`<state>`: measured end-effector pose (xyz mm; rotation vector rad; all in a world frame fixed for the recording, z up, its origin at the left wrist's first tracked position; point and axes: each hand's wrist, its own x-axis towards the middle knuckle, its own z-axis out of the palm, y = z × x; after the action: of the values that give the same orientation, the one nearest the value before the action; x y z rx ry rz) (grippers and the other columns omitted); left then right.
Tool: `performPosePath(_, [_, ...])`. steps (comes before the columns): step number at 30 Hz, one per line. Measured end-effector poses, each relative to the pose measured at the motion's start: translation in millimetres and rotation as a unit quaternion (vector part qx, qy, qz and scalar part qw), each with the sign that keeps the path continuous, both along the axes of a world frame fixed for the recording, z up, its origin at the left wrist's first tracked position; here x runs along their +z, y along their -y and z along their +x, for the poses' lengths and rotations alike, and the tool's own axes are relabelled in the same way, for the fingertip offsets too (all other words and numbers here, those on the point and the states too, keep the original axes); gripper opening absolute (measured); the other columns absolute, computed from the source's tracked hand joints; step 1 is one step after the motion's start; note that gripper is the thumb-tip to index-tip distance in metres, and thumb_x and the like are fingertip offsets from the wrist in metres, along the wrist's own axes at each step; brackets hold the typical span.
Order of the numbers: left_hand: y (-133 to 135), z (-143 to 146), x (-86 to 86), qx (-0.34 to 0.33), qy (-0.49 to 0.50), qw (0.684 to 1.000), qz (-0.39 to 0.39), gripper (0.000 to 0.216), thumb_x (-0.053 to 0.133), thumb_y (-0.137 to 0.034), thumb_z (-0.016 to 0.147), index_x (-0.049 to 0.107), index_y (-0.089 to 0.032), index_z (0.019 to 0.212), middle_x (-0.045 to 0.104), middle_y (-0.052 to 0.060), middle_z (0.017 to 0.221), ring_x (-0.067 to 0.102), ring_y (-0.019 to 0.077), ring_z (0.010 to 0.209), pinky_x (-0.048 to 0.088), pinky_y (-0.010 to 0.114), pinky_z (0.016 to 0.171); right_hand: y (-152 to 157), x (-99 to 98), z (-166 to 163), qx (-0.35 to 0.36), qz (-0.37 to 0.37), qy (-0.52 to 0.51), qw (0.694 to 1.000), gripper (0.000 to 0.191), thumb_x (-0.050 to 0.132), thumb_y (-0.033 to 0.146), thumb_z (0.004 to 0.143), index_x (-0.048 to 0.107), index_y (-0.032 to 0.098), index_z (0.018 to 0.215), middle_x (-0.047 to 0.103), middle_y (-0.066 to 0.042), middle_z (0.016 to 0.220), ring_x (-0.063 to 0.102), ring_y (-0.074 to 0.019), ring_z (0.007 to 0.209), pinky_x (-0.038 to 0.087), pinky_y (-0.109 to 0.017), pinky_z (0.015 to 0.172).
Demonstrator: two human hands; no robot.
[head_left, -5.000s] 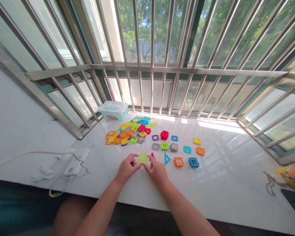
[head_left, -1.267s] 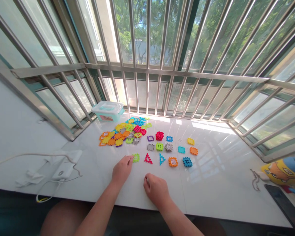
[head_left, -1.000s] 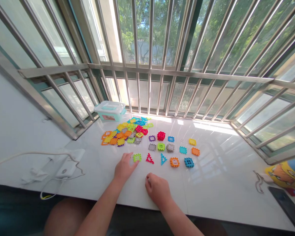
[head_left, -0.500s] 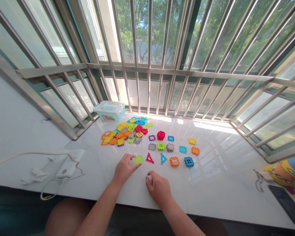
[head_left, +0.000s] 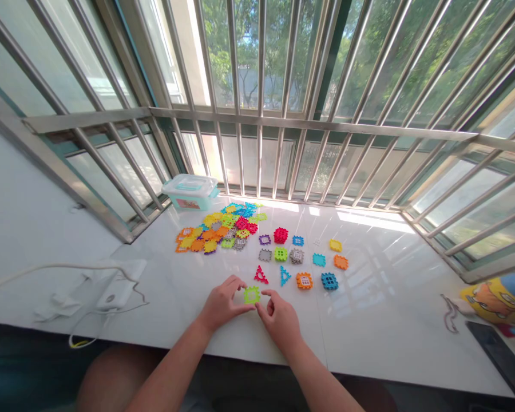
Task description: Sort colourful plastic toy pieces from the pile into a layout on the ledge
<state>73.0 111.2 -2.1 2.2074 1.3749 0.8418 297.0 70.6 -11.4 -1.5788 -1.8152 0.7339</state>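
A bright pile of pieces (head_left: pixel 217 232) hides its own lower layers by the window, while the label (head_left: pixel 188 203) on a lidded box (head_left: pixel 193 193) is too small to read. Folded fingers of the right hand (head_left: pixel 280 322) are tucked from view (whether its tips touch the lime piece (head_left: pixel 252 301) is unclear). The right edge crops a cartoon-printed container (head_left: pixel 488 307) and a dark slab (head_left: pixel 495 355).
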Motion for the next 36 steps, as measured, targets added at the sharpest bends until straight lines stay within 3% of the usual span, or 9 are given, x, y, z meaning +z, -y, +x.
performPosePath(15, [2.1, -2.2, -0.4, -0.004, -0.01, 1.0, 0.0, 0.04, 0.074, -0.058, 0.085, 0.066, -0.025, 0.107, 0.066, 0.004, 0.102, 0.062, 0.0173, 0.08, 0.05, 0.028, 0.072, -1.6, -1.9, 2.8, 0.018, -0.006, -0.016, 1.0, 0.041, 0.068, 0.047, 0.091, 0.069, 0.025, 0.126, 0.06, 0.005, 0.065, 0.059, -0.0145, 0.06, 0.041, -0.024, 0.062])
performPosePath(23, [4.2, -2.3, 2.0, -0.023, -0.008, 1.0, 0.003, 0.039, 0.074, -0.057, 0.085, 0.065, -0.025, 0.106, 0.067, 0.004, 0.103, 0.062, 0.0167, 0.079, 0.049, 0.028, 0.072, -1.7, -2.1, 1.6, 0.019, -0.008, -0.006, 1.0, 0.039, 0.071, 0.044, 0.088, 0.07, 0.025, 0.122, 0.06, 0.006, 0.065, 0.059, -0.014, 0.06, 0.038, -0.024, 0.061])
performPosePath(30, [-2.9, -4.6, -7.5, 0.007, 0.023, 0.999, -0.022, 0.057, 0.064, -0.063, 0.09, 0.058, -0.024, 0.131, 0.065, 0.001, 0.093, 0.054, 0.0132, 0.063, 0.047, 0.027, 0.066, -5.2, -0.4, 3.0, 0.004, 0.014, 0.005, 1.0, 0.041, 0.071, 0.051, 0.086, 0.069, 0.022, 0.115, 0.056, 0.007, 0.063, 0.056, -0.0125, 0.056, 0.037, -0.023, 0.058])
performPosePath(33, [-8.3, -5.0, -8.3, 0.059, 0.055, 0.996, -0.047, 0.038, 0.046, -0.057, 0.102, 0.059, -0.024, 0.115, 0.059, -0.003, 0.076, 0.054, 0.0137, 0.061, 0.043, 0.026, 0.065, -21.9, 9.1, 11.8, -0.028, 0.039, 0.031, 0.998, 0.043, 0.067, 0.051, 0.09, 0.066, 0.021, 0.121, 0.057, 0.006, 0.065, 0.057, -0.0135, 0.058, 0.037, -0.024, 0.06])
performPosePath(36, [-11.7, -4.3, -5.2, 0.081, 0.054, 0.994, -0.052, 0.036, 0.038, -0.052, 0.106, 0.056, -0.025, 0.089, 0.05, -0.005, 0.064, 0.051, 0.0144, 0.059, 0.038, 0.026, 0.062, -49.7, 26.1, 24.9, -0.087, 0.048, 0.102, 0.99, 0.044, 0.064, 0.051, 0.093, 0.063, 0.023, 0.127, 0.063, 0.003, 0.072, 0.061, -0.0159, 0.065, 0.035, -0.026, 0.062])
